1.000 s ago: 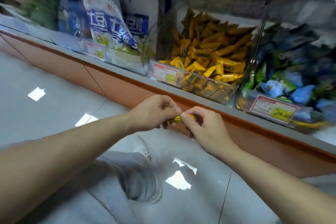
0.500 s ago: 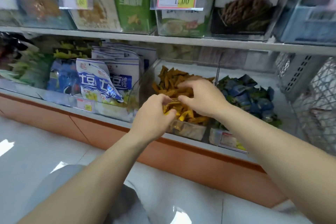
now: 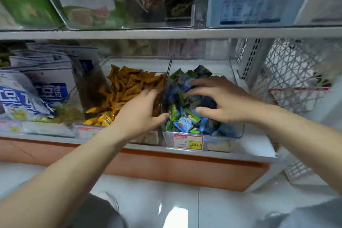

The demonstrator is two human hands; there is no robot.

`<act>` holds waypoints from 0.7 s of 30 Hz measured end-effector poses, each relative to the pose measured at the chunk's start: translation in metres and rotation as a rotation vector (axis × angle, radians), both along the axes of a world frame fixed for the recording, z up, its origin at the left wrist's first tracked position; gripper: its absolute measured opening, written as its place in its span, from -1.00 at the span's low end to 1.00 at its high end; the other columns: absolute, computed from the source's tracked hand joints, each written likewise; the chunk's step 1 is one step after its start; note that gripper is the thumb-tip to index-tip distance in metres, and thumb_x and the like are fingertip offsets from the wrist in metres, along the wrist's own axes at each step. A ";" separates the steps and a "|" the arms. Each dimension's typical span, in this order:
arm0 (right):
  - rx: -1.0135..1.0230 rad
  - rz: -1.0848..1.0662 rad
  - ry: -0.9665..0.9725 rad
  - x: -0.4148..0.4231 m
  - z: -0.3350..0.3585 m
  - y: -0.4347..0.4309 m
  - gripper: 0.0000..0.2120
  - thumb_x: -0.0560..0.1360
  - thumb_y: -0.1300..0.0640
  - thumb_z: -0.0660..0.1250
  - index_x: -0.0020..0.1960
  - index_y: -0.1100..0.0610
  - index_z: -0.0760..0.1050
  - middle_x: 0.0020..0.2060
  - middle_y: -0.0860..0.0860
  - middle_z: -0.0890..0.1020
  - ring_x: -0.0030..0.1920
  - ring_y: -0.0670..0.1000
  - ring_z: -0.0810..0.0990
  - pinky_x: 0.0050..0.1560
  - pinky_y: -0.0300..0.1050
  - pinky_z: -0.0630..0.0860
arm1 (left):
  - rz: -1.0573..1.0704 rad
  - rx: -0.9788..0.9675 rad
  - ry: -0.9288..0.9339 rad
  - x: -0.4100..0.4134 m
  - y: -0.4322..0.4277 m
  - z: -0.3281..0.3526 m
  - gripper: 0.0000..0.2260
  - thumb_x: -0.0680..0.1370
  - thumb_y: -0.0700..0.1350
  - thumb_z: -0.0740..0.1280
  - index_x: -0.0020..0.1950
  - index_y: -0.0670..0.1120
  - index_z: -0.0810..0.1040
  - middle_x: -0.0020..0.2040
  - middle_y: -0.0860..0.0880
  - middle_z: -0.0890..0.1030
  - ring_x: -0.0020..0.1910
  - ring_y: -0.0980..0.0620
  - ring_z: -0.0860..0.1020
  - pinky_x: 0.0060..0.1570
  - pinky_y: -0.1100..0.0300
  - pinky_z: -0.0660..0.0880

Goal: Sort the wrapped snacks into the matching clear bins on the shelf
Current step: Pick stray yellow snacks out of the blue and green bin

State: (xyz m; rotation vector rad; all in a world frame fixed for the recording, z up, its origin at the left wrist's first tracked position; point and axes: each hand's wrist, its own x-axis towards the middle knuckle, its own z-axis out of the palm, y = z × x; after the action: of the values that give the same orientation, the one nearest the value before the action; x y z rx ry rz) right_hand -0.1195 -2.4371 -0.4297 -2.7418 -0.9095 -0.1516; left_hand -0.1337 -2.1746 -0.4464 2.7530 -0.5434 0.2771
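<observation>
Two forearms reach up from the near edge toward the lower shelf (image 3: 240, 146); the left hand (image 3: 140, 114) hovers at the front of the bin of yellow snacks (image 3: 127, 87), fingers loosely spread and holding nothing that shows; its thumb lies by the clear divider (image 3: 167, 76), likely to steady the reach. The right hand (image 3: 222, 102) is spread wide, palm down over the bin of blue and green snacks (image 3: 183, 122), apparently feeling for strays that belong next door; whether a wrapper is caught beneath its fingers I cannot tell. A price tag (image 3: 187, 142) fronts that bin; farther up, the upper shelf (image 3: 166, 33) carries boxed goods.
</observation>
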 end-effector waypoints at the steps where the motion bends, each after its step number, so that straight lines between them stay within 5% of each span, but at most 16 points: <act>1: -0.084 0.058 0.031 0.004 -0.003 0.003 -0.43 0.47 -0.38 0.10 0.41 -0.21 0.41 0.49 -0.06 0.34 0.49 0.02 0.27 0.45 0.04 0.27 | -0.002 -0.016 0.026 0.001 -0.001 -0.003 -0.30 0.46 0.13 0.44 0.53 0.01 0.26 0.39 -0.06 0.47 0.33 -0.07 0.46 0.25 0.02 0.47; 3: -0.220 0.116 0.084 0.011 -0.008 0.005 -0.38 0.43 -0.47 0.07 0.42 -0.30 0.35 0.53 -0.10 0.25 0.54 -0.02 0.13 0.51 0.03 0.17 | 0.004 -0.021 0.017 0.002 -0.006 -0.010 -0.33 0.46 0.07 0.44 0.52 0.02 0.27 0.33 -0.07 0.51 0.28 -0.09 0.50 0.21 0.00 0.49; 6: -0.271 0.099 0.058 0.019 -0.006 -0.002 -0.47 0.43 -0.41 0.25 0.34 -0.25 0.47 0.50 -0.08 0.32 0.50 0.00 0.19 0.47 0.01 0.22 | 0.038 -0.012 -0.060 0.001 -0.013 -0.010 -0.40 0.45 0.01 0.43 0.46 -0.04 0.34 0.25 -0.12 0.50 0.23 -0.14 0.48 0.17 -0.01 0.48; 10: -0.125 0.054 -0.017 0.009 0.008 -0.022 -0.55 0.48 -0.35 0.23 0.26 -0.18 0.57 0.44 -0.04 0.42 0.43 0.03 0.33 0.41 -0.01 0.29 | -0.111 -0.038 -0.211 -0.014 -0.033 0.002 -0.57 0.49 0.05 0.38 0.33 -0.05 0.49 0.21 -0.03 0.50 0.20 -0.03 0.47 0.19 0.12 0.43; 16: 0.237 -0.259 -0.020 -0.008 0.011 -0.073 -0.65 0.45 -0.17 0.37 0.19 -0.08 0.54 0.08 -0.05 0.53 0.06 -0.04 0.53 -0.03 -0.24 0.41 | -0.530 -0.080 0.127 -0.041 -0.099 0.001 -0.70 0.50 0.03 0.38 0.21 0.00 0.58 0.11 0.11 0.61 0.09 0.21 0.53 0.14 0.32 0.45; 21: 0.317 -0.417 0.272 -0.021 -0.016 -0.081 -0.22 0.40 -0.25 0.43 0.49 -0.05 0.21 0.00 -0.14 0.53 -0.13 -0.21 0.53 -0.25 -0.31 0.39 | -0.468 0.048 0.314 -0.027 -0.130 -0.010 -0.74 0.45 -0.04 0.45 0.12 -0.05 0.63 0.00 0.06 0.67 -0.05 0.12 0.59 0.06 0.16 0.52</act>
State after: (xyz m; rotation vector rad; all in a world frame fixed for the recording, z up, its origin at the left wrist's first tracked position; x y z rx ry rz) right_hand -0.1407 -2.5182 -0.4459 -2.5294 -0.2142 0.0057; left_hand -0.1606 -2.3047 -0.4561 2.5403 -1.0792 -0.2751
